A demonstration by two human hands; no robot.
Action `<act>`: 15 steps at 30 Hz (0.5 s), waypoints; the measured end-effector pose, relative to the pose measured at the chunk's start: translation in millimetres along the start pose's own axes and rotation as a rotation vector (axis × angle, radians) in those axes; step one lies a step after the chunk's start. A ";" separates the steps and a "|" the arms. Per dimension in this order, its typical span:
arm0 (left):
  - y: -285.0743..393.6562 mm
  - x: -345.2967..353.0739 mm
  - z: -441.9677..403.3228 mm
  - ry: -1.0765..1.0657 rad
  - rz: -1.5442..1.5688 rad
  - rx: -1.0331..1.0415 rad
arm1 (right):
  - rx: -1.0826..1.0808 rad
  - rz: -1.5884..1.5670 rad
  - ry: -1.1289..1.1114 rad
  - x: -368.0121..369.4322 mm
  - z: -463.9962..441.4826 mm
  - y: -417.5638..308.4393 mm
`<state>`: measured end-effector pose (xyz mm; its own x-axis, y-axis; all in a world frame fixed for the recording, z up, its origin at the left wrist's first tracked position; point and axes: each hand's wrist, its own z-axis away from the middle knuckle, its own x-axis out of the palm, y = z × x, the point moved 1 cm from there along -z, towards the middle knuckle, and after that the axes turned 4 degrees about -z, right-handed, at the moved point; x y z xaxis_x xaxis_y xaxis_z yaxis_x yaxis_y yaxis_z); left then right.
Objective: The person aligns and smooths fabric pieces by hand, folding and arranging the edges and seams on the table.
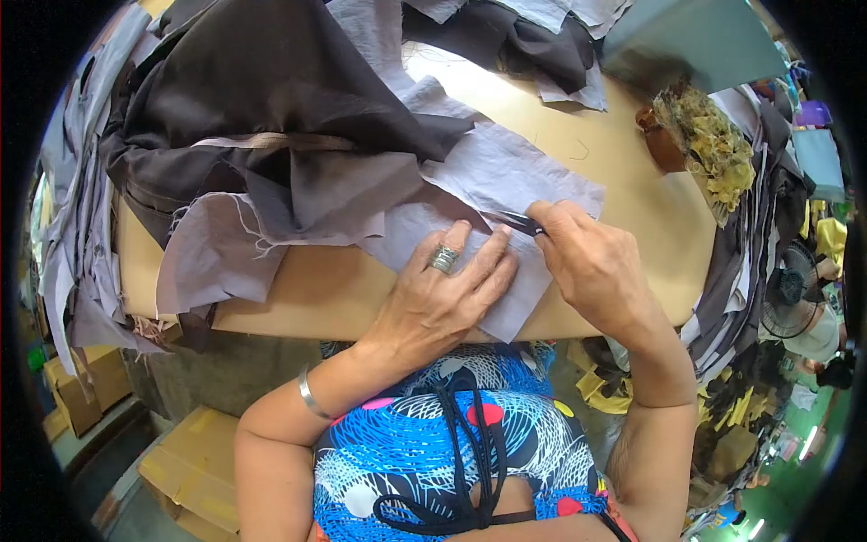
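A pair of small dark thread snips point(521, 223) is gripped in my right hand point(589, 262), with the blades pointing left at a seam in the pale lavender fabric point(519, 172). My left hand point(452, 283) lies on the same fabric, fingers stretched out and a wide ring on one of them. Its fingertips rest just left of the snips. Dark brown fabric point(271, 81) is bunched up to the left, joined with lavender pieces that have frayed edges and loose threads. Whether the blades touch a thread is too small to tell.
Behind stand a grey box point(695, 41) and a clump of yellowish thread scraps point(713, 144) on the tan table point(632, 199). Fabric strips hang over the left point(81, 208) and right point(754, 199) edges. Cardboard boxes point(194, 461) sit below left; a fan point(790, 285) is at right.
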<state>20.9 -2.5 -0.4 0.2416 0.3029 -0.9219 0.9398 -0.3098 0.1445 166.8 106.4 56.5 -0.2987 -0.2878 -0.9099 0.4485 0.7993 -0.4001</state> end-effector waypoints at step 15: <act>-3.1 1.3 2.7 -0.010 0.120 0.050 | -0.109 0.125 0.014 27.7 -30.5 -12.0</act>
<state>17.6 -3.5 -3.1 0.3488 0.2521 -0.9027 0.8910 -0.3880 0.2359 127.5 105.0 39.4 -0.2581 -0.1757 -0.9500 0.3890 0.8812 -0.2686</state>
